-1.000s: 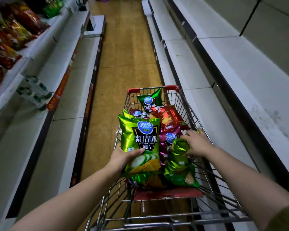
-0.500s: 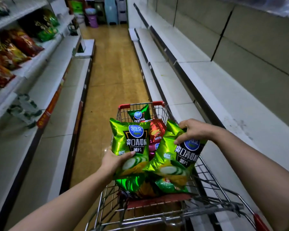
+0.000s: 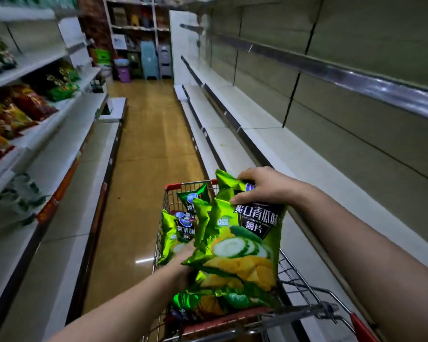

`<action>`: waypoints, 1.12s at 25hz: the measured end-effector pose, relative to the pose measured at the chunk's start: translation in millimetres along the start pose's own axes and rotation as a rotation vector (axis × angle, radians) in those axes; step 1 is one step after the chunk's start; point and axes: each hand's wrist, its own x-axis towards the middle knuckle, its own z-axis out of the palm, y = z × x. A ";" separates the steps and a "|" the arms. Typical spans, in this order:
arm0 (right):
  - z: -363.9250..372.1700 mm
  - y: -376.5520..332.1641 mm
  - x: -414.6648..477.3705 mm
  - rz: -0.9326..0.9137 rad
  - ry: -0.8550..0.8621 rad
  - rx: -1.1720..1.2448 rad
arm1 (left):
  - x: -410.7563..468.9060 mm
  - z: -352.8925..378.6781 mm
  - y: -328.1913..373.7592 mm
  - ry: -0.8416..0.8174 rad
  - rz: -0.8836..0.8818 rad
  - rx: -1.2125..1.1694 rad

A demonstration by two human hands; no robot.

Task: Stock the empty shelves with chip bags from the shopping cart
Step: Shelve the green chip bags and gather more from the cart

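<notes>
A wire shopping cart with red trim stands in the aisle in front of me, holding several chip bags. My right hand grips the top of a green cucumber-flavour chip bag, lifted above the cart. My left hand holds a second green chip bag by its lower edge, partly hidden behind the first. More green bags lie in the cart below. Bare white shelves run along the right.
Shelves on the left carry red and green snack bags on the upper tiers, with bare lower tiers. The brown floor of the aisle stretches ahead to stacked plastic stools and bins at the far end.
My right hand has raised its green bag higher and toward me, covering part of the left bag. The view has tilted up along the aisle. The left hand keeps its bag.
</notes>
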 end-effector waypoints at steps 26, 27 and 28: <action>65.3 -23.1 -3.7 0.350 0.060 1.215 | 19.2 -38.2 14.6 0.364 0.244 0.000; 64.3 -24.9 -8.8 0.301 0.050 1.223 | 20.7 -38.3 18.8 0.380 0.263 0.072; 63.0 -26.3 -14.5 0.253 0.060 1.239 | 18.9 -35.9 23.5 0.384 0.266 0.118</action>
